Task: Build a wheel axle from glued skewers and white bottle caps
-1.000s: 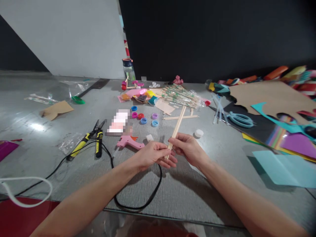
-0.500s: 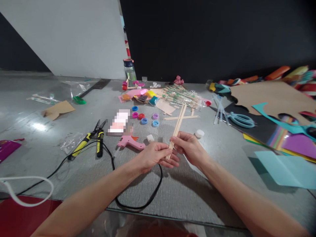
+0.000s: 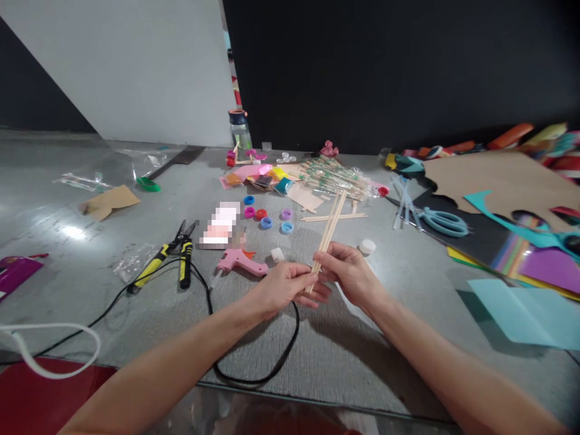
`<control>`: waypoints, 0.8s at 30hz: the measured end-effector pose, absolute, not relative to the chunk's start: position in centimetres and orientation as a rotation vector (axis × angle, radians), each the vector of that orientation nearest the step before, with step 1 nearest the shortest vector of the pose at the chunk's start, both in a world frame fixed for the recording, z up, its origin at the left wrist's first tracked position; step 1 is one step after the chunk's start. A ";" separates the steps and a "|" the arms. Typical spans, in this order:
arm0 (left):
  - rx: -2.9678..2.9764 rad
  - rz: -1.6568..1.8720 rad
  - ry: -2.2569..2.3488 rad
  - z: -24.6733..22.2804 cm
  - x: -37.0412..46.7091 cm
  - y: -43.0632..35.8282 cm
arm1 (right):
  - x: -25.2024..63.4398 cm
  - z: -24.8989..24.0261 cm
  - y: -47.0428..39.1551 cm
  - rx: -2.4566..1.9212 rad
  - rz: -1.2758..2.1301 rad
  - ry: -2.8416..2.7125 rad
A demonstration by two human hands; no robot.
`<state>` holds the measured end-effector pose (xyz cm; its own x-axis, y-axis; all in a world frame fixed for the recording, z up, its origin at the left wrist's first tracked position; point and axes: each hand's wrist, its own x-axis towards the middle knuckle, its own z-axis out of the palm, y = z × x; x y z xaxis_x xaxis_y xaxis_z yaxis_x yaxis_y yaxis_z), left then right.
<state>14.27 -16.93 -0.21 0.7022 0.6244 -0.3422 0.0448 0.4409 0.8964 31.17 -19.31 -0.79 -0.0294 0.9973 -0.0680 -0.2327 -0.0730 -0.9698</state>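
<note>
A small bundle of pale wooden chopsticks is tilted up above the table, its tops slightly fanned. My left hand pinches the lower ends between thumb and fingers. Just above that, my right hand grips the same sticks with thumb and fingertips. Behind my left hand lie a pink glue gun and a white cap; another white cap is beyond my right hand. More loose sticks rest on the table behind the bundle.
Yellow-black pliers-like cutters and a black cable lie to the left. Coloured bottle caps and wrapped chopsticks sit further back. To the right are blue scissors, clear glue sticks and light blue paper.
The sticks' upper ends have shifted slightly right and spread a little. Both hands keep nearly the same hold. The whole view has shifted very slightly.
</note>
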 end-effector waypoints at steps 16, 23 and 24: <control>1.063 0.369 0.700 0.2 14.2 -16.9 | 31.6 0.2 -19.2 -1.086 1.317 -1.022; 1.078 0.419 0.732 0.2 14.3 -16.9 | 31.2 -0.4 -19.3 -1.090 1.325 -1.019; 1.078 0.418 0.734 0.2 14.3 -16.9 | 31.2 -0.4 -19.4 -1.090 1.335 -1.021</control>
<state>14.34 -16.92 0.19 0.6957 0.6366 -0.3327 0.0379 0.4300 0.9020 31.23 -19.35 -0.40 0.0006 0.9986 -0.0521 -0.2112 -0.0508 -0.9761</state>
